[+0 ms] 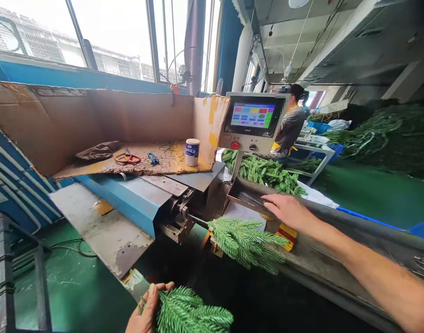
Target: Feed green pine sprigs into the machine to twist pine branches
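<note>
At the bottom edge, the person's left hand (145,311) is clenched around a bunch of pine sprigs (193,314). The stems sit inside the curled fingers (152,292), and the soft, bristly green plastic needles fan out to the right of the thumb.

The right hand (286,210) reaches across from the right, palm down. Its fingers (271,200) lie stretched over the near rim of a shallow grey metal tray (237,185). In the tray lie thin, straight steel wires (250,200), and the fingertips are right at them. I cannot tell whether the hand pinches a wire or only rests there.

Between the 2 hands, 1 fuller needled branch (248,240) sticks out of the jaws of a machine (128,199). The machine has a blue painted body with worn bare-steel plates.

Above the tray, a boxy control panel (253,118) stands on a post, with a bright touchscreen and a red button. To its left, creased brown cardboard (94,115) forms a wall and a mat on the machine's top. On it are:
- a small cylindrical tin (192,151)
- scissors (127,158) with looped orange handles

Behind the panel lies a heap of sprigs (267,173). Farther back, a co-worker (292,125) sits at another worktop. The floor (371,194) is smooth green.
</note>
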### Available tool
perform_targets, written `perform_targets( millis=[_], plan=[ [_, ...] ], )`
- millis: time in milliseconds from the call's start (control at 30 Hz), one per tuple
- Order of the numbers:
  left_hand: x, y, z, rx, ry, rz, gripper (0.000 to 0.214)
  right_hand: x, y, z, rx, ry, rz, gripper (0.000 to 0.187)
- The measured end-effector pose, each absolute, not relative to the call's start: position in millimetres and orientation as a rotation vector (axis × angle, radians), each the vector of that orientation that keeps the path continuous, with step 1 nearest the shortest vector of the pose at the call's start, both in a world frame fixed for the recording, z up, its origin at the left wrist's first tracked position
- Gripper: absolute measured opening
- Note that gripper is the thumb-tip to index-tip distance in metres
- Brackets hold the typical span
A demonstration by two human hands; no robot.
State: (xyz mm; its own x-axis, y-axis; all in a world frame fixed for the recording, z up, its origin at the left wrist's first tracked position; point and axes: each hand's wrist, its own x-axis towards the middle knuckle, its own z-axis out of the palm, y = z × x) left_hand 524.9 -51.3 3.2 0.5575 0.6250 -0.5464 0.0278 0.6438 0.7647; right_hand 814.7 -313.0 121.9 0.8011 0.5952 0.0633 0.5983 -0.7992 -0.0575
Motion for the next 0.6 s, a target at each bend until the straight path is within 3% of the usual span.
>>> perform_targets(
  millis=[133,267,433,600],
  plan=[
    [550.2,-58.2,22.0,0.716,0.895,0.37,0.018,881.6,-343.4,98.5,-3.161,-0.9,0.169,0.015],
    [578.2,-69.0,34.3,0.662,0.82,0.328,0.028,891.3,-348.7,87.5,-3.191,-0.98,0.199,0.01],
    [614.7,-66.0,30.5,0.752,0.697,0.28,0.031,895.0,-352.5,96.0,-3.051,-1.148,0.179,0.016],
    [655.9,-55.0,31.3,0.917,0.591,0.226,0.044,899.2,-369.6,113.8,-2.909,-1.11,-0.169,0.018]
  ],
)
